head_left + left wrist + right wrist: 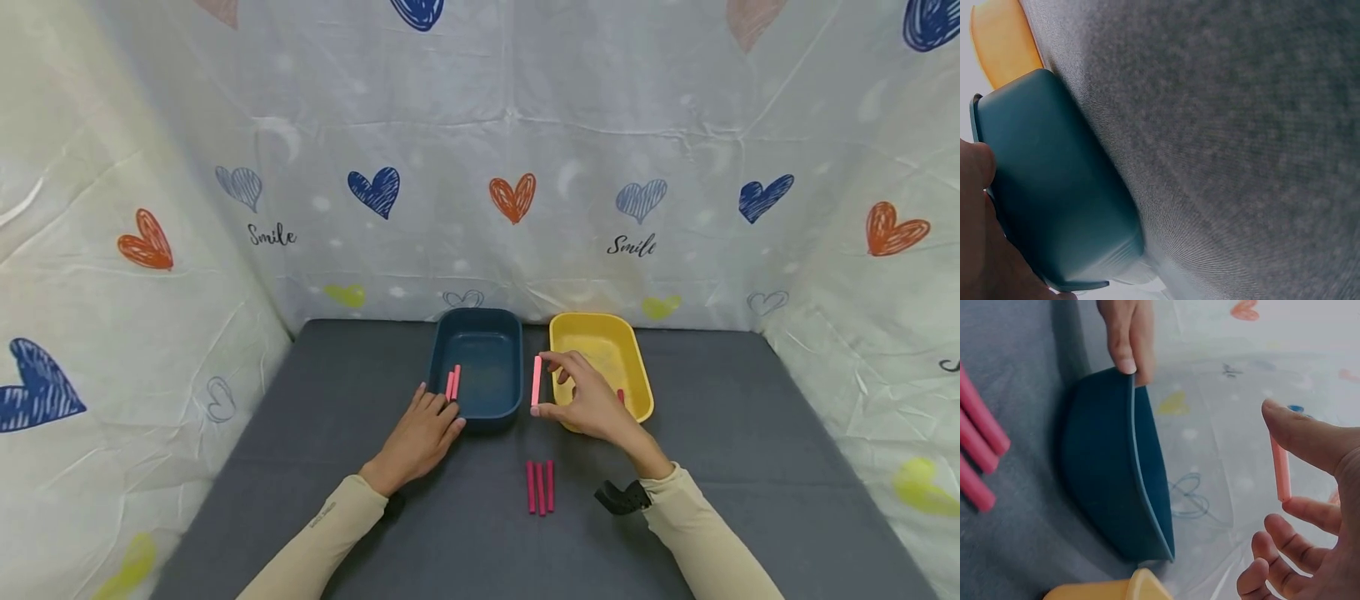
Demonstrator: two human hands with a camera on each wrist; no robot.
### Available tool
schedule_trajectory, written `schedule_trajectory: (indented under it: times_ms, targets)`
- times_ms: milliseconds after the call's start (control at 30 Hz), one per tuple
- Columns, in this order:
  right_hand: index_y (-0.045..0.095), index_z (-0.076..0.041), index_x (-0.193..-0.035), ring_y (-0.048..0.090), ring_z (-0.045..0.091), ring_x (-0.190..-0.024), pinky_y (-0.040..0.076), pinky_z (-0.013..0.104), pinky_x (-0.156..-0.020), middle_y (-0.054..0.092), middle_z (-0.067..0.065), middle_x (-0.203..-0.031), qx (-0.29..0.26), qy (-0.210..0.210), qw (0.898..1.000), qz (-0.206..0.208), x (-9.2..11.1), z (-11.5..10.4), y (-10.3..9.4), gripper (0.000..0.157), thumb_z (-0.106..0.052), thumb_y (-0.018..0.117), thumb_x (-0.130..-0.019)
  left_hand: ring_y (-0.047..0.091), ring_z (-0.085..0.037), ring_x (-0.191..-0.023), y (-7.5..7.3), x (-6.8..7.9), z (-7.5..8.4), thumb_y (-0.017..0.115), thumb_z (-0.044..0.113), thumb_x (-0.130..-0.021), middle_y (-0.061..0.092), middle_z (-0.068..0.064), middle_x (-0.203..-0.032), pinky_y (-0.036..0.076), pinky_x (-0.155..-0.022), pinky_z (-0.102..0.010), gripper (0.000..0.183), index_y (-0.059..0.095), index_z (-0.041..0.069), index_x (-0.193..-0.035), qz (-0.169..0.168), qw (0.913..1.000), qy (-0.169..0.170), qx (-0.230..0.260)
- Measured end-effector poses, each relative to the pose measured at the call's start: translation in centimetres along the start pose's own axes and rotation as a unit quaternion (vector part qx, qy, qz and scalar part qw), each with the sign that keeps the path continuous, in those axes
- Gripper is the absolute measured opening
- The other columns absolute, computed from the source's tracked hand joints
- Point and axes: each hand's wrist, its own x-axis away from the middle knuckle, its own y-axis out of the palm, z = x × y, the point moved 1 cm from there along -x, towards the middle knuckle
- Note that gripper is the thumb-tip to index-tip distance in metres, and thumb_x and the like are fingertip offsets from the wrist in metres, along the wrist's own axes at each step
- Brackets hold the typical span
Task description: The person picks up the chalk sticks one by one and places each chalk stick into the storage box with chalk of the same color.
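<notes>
My right hand (592, 404) pinches a light pink stick (536, 381) by its two ends, between thumb and forefinger. It is held up between the two bins, by the near left side of the yellow bin (643, 383). Its other fingers are partly curled in the right wrist view. My left hand (422, 433) grips the near left rim of the dark blue bin (487, 423), thumb outside and fingers over the edge. Two light pink sticks (453, 383) lie in that bin beside the fingers, their lower ends hidden.
Three darker pink sticks (540, 488) lie side by side on the grey cloth-covered table (465, 533), in front of the bins. Part of a dark pink stick (621, 396) shows in the yellow bin. A printed curtain (450, 250) hangs behind the bins.
</notes>
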Motion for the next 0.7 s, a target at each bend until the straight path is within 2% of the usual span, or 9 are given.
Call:
schedule_trajectory:
  times_ms: [133,300,533,700]
  targets:
    - [0.048,-0.018,-0.143,0.057,0.028,-0.102,0.05,0.034,-0.082,0.056,0.007,-0.12,-0.006,0.006,1.0,-0.003,-1.1,-0.6,0.2,0.083,-0.041,0.086,-0.073,0.056,-0.028,-0.102,-0.1,0.0,0.0,0.051,0.03,-0.103,0.059,-0.009,-0.099,0.031,-0.114,-0.059,0.024,0.065,0.01,-0.106,0.011,0.9999,0.007,-0.003]
    - [0.047,-0.02,-0.143,0.055,0.021,-0.105,0.052,0.041,-0.087,0.055,0.008,-0.123,-0.022,0.02,1.0,0.003,-2.5,-1.3,0.0,0.082,-0.042,0.085,-0.074,0.055,-0.028,-0.103,-0.4,-0.3,0.0,0.049,0.029,-0.104,0.058,-0.009,-0.099,0.03,-0.115,-0.059,0.025,0.065,0.01,-0.106,0.01,0.9999,0.009,-0.003]
    - [0.048,-0.019,-0.143,0.054,0.022,-0.106,0.053,0.039,-0.087,0.055,0.008,-0.126,-0.033,0.009,0.999,-0.003,-4.6,-2.0,0.5,0.08,-0.04,0.085,-0.075,0.055,-0.028,-0.105,-0.4,-0.4,-0.3,0.05,0.031,-0.103,0.06,-0.01,-0.103,0.031,-0.115,-0.059,0.029,0.066,0.009,-0.113,0.005,0.9999,0.0,-0.009]
    - [0.047,-0.015,-0.144,0.053,0.022,-0.105,0.052,0.037,-0.085,0.054,0.011,-0.128,-0.015,0.017,1.0,-0.015,-5.3,-2.1,1.6,0.081,-0.039,0.084,-0.077,0.055,-0.029,-0.104,-0.2,-0.1,-0.1,0.053,0.03,-0.102,0.059,-0.01,-0.101,0.031,-0.114,-0.061,0.027,0.066,0.008,-0.112,0.003,1.0,0.001,0.003]
